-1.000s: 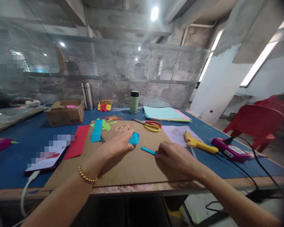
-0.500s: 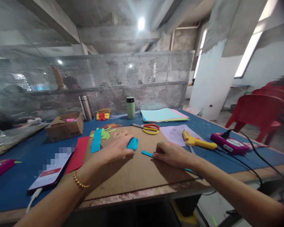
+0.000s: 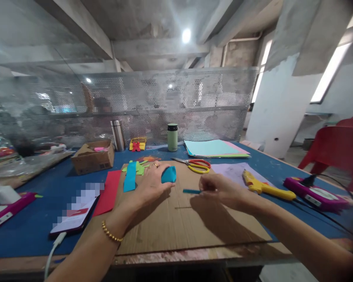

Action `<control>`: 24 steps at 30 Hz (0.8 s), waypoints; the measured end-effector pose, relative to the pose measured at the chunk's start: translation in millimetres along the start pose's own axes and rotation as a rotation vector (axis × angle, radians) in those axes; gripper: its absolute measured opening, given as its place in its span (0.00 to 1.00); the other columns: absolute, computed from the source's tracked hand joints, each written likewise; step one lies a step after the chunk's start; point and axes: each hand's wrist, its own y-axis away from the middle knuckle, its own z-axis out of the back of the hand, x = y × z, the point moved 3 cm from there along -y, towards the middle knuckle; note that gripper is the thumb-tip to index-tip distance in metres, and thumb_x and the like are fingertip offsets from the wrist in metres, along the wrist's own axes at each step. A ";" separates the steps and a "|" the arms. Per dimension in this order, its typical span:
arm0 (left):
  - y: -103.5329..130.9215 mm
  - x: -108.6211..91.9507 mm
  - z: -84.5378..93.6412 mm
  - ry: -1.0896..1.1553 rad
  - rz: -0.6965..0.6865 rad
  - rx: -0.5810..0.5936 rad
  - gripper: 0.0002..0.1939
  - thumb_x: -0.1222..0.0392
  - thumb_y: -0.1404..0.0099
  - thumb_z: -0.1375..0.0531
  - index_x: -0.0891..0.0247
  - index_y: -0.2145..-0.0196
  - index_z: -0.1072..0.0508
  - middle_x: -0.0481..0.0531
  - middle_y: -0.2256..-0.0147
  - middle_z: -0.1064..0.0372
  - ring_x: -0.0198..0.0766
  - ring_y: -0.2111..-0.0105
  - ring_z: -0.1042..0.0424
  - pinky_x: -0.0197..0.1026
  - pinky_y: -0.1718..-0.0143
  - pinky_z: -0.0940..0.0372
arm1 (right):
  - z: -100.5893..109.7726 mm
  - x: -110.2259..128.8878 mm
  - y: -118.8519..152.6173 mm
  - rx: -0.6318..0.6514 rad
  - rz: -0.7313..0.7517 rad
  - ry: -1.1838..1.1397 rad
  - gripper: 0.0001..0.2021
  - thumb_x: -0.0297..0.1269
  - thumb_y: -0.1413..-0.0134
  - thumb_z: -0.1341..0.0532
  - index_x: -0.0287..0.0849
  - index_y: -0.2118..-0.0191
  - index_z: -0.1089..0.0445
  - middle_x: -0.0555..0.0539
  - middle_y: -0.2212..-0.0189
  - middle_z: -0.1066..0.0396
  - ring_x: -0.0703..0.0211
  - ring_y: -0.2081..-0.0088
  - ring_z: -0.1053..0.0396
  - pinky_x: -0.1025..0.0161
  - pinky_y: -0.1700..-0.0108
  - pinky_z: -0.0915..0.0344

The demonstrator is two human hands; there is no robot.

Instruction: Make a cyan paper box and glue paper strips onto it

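Note:
My left hand [image 3: 151,182] is closed around a rolled piece of blue paper [image 3: 169,175], thumb and fingers curved about it. My right hand [image 3: 217,188] pinches the end of a narrow blue paper strip [image 3: 190,191]. That strip hangs above the cardboard sheet [image 3: 161,231], with its thin shadow below. Left of my left hand, a flat blue paper piece [image 3: 130,177] lies across green paper cutouts [image 3: 140,167]. Scissors [image 3: 195,164] with red and yellow handles rest at the cardboard's far edge.
A yellow glue gun [image 3: 267,188] lies right, its cable near a purple power strip [image 3: 314,194]. Red paper [image 3: 108,194] and a phone [image 3: 76,215] are left. Behind stand a cardboard box [image 3: 94,160], steel flask [image 3: 118,136], green bottle [image 3: 172,139] and paper stack [image 3: 214,149].
My right hand has raised the blue strip off the cardboard. My left hand has tilted the blue roll, so its end faces more upward. The camera view has shifted slightly left.

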 end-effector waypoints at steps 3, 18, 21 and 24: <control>-4.2 5.1 -0.5 0.047 0.020 -0.017 0.29 0.54 0.41 0.33 0.59 0.43 0.32 0.59 0.44 0.33 0.54 0.43 0.36 0.57 0.42 0.42 | 11.8 15.5 -19.6 -0.030 0.068 -0.169 0.05 0.36 0.50 0.39 0.41 0.69 0.34 0.51 0.77 0.33 0.63 0.75 0.35 0.66 0.73 0.40; -2.7 6.2 -5.1 0.155 -0.001 0.001 0.25 0.57 0.42 0.34 0.57 0.47 0.31 0.56 0.45 0.32 0.51 0.44 0.34 0.55 0.42 0.41 | -7.4 13.5 -42.8 -0.200 0.109 -0.180 0.17 0.44 0.39 0.44 0.42 0.77 0.37 0.54 0.84 0.38 0.69 0.82 0.45 0.68 0.78 0.49; -0.9 3.3 -5.3 0.126 0.021 0.018 0.25 0.57 0.42 0.35 0.57 0.47 0.31 0.56 0.45 0.32 0.50 0.44 0.34 0.55 0.42 0.41 | -8.1 18.7 -43.2 -0.124 0.066 -0.183 0.14 0.40 0.40 0.44 0.41 0.75 0.36 0.55 0.85 0.41 0.69 0.83 0.45 0.68 0.79 0.50; -0.3 3.4 -5.6 0.122 0.014 0.025 0.25 0.56 0.42 0.35 0.56 0.47 0.31 0.54 0.47 0.31 0.48 0.47 0.33 0.52 0.44 0.39 | -8.9 19.1 -43.3 -0.113 0.014 -0.172 0.13 0.39 0.41 0.43 0.41 0.75 0.35 0.56 0.85 0.41 0.68 0.83 0.44 0.68 0.80 0.51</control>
